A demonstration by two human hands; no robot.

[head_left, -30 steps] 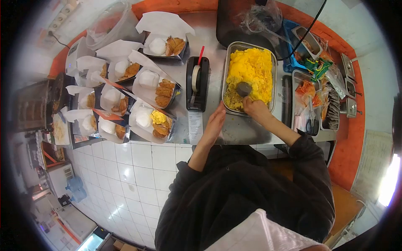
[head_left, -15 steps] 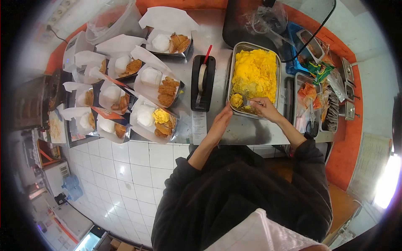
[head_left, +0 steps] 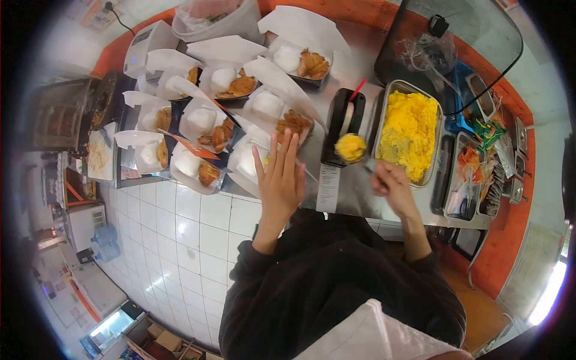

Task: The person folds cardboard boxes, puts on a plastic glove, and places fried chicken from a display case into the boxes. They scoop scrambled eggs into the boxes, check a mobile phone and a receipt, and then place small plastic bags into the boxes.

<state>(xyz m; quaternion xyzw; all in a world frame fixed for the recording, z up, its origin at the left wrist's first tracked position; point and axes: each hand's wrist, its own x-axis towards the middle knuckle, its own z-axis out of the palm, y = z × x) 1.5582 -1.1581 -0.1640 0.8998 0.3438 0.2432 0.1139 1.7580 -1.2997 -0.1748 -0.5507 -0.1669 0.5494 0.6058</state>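
My right hand (head_left: pixel 391 183) grips the handle of a spoon (head_left: pixel 367 161) heaped with yellow scrambled egg (head_left: pixel 350 147). The spoon hangs over the counter, left of a metal tray (head_left: pixel 436 157) of the same egg. Fingers stretched, my left hand (head_left: pixel 281 177) is over the nearest lined box, partly covering it. Rice (head_left: pixel 252 159) shows in that box beside the hand. Several more paper-lined boxes hold white rice (head_left: pixel 203 120) and browned fried pieces (head_left: pixel 219 137).
A black holder (head_left: pixel 333 141) with a red-handled tool stands between boxes and tray, above a printed paper strip (head_left: pixel 327 191). On the right are a container of orange-red shreds (head_left: pixel 470 165) and a blue basket (head_left: pixel 459 90). A plastic-lined bin (head_left: pixel 219 24) stands behind the boxes.
The spoon with egg has come up out of the tray and moved left. My left hand has left the tray's edge for the nearest box. The whole view has shifted.
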